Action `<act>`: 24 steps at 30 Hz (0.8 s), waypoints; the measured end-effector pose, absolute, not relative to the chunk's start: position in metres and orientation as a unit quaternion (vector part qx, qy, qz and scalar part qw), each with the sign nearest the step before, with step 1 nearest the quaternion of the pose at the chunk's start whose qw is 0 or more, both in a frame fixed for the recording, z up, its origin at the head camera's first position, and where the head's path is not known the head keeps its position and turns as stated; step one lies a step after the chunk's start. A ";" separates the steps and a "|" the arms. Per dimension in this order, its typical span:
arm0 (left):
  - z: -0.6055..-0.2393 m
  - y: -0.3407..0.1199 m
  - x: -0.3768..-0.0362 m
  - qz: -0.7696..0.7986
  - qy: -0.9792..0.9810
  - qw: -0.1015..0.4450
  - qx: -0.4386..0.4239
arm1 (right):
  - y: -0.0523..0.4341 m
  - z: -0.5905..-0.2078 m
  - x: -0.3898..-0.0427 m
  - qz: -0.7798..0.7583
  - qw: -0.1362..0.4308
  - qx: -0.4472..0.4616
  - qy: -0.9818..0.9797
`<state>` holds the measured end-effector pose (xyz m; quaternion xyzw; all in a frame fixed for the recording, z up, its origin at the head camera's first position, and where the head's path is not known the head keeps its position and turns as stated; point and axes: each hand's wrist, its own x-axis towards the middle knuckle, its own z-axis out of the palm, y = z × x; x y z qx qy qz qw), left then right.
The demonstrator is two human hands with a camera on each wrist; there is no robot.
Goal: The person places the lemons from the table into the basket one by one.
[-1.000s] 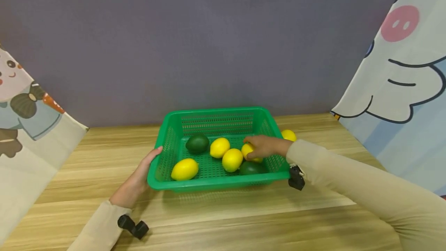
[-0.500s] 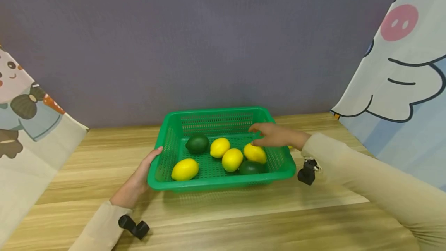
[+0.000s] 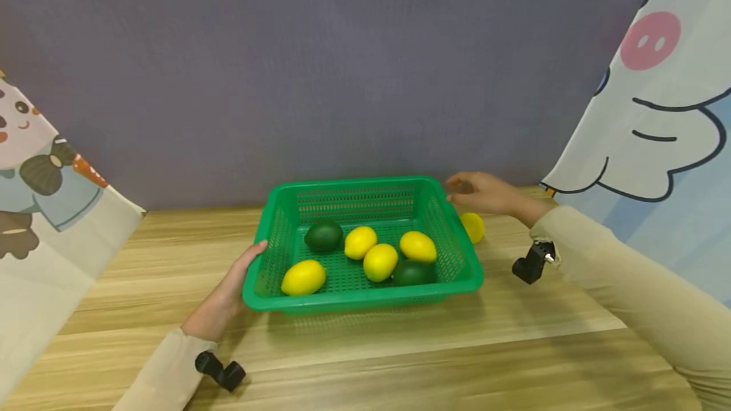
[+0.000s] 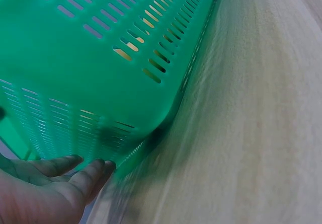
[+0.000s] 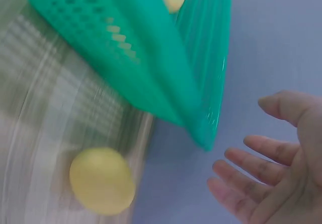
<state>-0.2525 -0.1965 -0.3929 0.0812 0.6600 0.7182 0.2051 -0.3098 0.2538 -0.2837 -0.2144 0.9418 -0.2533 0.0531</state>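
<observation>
A green plastic basket with slotted walls stands on the table. My left hand holds its left side, thumb over the rim; the left wrist view has the fingertips against the outer wall. Several lemons lie inside along with two dark green avocados. Another lemon is on the table just outside the right wall, partly hidden by the rim in the head view. Above and behind that lemon hovers my right hand, fingers spread and holding nothing, as the right wrist view confirms.
The wood-grain table ends at a grey backdrop close behind the basket. Printed cartoon cloths hang at the left and right. A small black device is strapped to each wrist.
My right hand has let go of a lemon inside the basket, lifted and moved right over the rim to beyond the right wall. The left hand and basket have stayed put.
</observation>
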 end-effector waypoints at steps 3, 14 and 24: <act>-0.392 -0.196 -0.252 0.718 0.660 0.204 0.080 | 0.263 -0.287 -0.314 -0.253 0.043 -0.206 0.944; -0.392 -0.196 -0.251 0.718 0.661 0.207 0.076 | 0.287 -0.306 -0.328 -0.256 0.055 -0.161 0.952; -0.393 -0.196 -0.252 0.723 0.655 0.203 0.084 | 0.292 -0.341 -0.334 -0.238 0.088 -0.106 0.961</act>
